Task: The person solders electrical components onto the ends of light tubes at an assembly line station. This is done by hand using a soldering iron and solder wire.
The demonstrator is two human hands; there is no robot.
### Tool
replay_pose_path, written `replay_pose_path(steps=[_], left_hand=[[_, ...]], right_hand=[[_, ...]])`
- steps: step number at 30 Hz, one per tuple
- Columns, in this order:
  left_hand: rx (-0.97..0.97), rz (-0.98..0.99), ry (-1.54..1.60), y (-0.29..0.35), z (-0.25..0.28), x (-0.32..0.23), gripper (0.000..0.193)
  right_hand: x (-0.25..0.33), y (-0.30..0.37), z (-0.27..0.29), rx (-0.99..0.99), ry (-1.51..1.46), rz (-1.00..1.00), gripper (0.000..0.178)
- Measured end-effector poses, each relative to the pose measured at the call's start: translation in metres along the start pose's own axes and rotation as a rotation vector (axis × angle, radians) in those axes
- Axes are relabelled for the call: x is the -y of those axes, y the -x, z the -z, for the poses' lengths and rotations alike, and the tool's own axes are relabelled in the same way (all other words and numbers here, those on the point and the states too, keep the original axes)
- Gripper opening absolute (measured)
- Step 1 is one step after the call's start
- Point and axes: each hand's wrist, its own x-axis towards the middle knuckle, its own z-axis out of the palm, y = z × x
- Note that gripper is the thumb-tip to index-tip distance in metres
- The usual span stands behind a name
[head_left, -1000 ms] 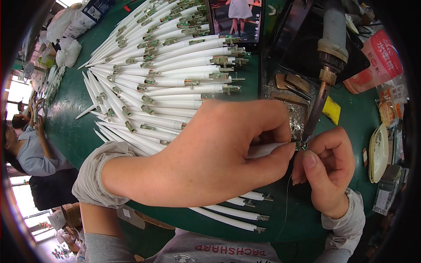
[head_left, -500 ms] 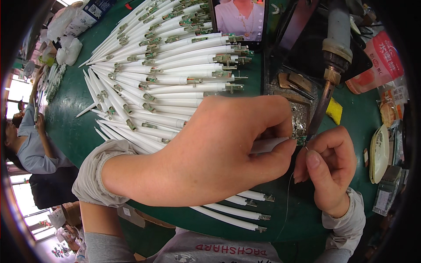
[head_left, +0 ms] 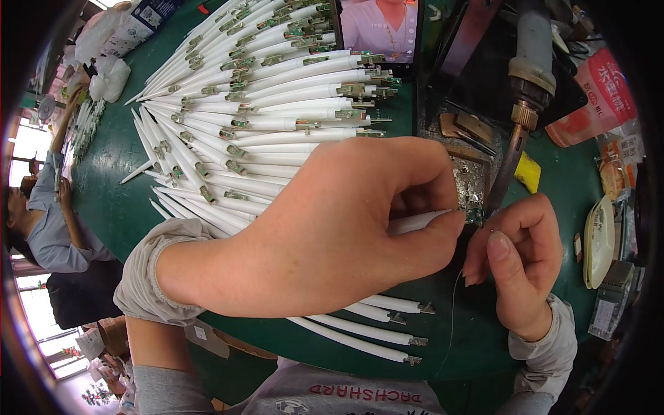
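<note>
Between the thumb and fingers of my left hand (head_left: 332,235) is a white tapered tube (head_left: 415,222), mostly hidden by the hand. A small green circuit board (head_left: 473,216) sticks out of its right end, close beside the tip of a soldering iron (head_left: 512,155); whether they touch I cannot tell. My right hand (head_left: 522,266), just right of the board, is closed in a pinch on thin solder wire (head_left: 453,311), which trails down toward the table's near edge. Beneath my left wrist, several similar tubes (head_left: 366,330) lie with their board ends pointing right.
A large fanned pile of white tubes (head_left: 277,114) covers the table's far left. Behind my hands are a phone (head_left: 380,34), a solder-spattered tray (head_left: 470,176) and a yellow sponge (head_left: 528,173). A pink-labelled jar (head_left: 595,97) and pale dish (head_left: 599,242) stand right. Another person (head_left: 52,228) sits far left.
My left hand has shifted slightly left and away from me with the tube. My right fingers have drawn slightly apart from the iron's tip, where the wire end was before.
</note>
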Motion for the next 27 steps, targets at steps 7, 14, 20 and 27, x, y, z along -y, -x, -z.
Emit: replay_pose_path(steps=[7,14,20,27], left_hand=[[-0.043,-0.080,-0.167,0.0019,-0.0050,0.0001,0.010],[-0.143,-0.382,-0.390,-0.0008,-0.0085,0.0074,0.013],[-0.175,-0.467,-0.435,-0.0022,-0.0084,0.0073,0.014],[-0.151,-0.460,-0.456,0.0015,-0.0083,0.0078,0.015]], right_hand=[[0.0036,-0.0006,0.0017,0.045,0.020,0.001,0.013],[0.0032,-0.0001,-0.0024,0.003,-0.019,-0.021,0.013],[0.0039,0.0014,-0.0048,-0.027,-0.038,-0.012,0.014],[0.0030,0.0028,0.0006,0.000,-0.011,0.003,0.015]])
